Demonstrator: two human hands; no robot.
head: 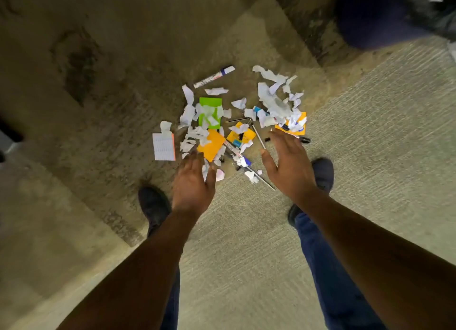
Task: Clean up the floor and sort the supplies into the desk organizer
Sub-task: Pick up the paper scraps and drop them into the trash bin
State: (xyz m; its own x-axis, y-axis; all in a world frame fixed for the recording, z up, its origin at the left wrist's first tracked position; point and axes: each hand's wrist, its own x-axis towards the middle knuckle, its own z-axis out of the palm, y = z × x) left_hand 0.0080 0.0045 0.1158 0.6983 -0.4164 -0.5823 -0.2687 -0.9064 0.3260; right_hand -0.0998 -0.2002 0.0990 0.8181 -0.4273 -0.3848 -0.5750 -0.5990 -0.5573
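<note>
A heap of torn white paper scraps [274,102] and supplies lies on the carpet in front of my feet. In it are a green sticky pad [210,112], orange sticky pads [212,144], a small lined notepad [163,147], a white marker [214,76], a second marker [234,150], a pencil [237,119] and thin pens [258,134]. My left hand [192,184] hovers over the near left edge of the heap, fingers straight, holding nothing. My right hand [290,164] is spread above the near right edge, also holding nothing. No desk organizer is in view.
My two dark shoes [154,204] stand on the carpet just short of the heap. A dark rounded object [370,18] sits at the far right with something white behind it. A dark furniture part [9,134] shows at the left edge.
</note>
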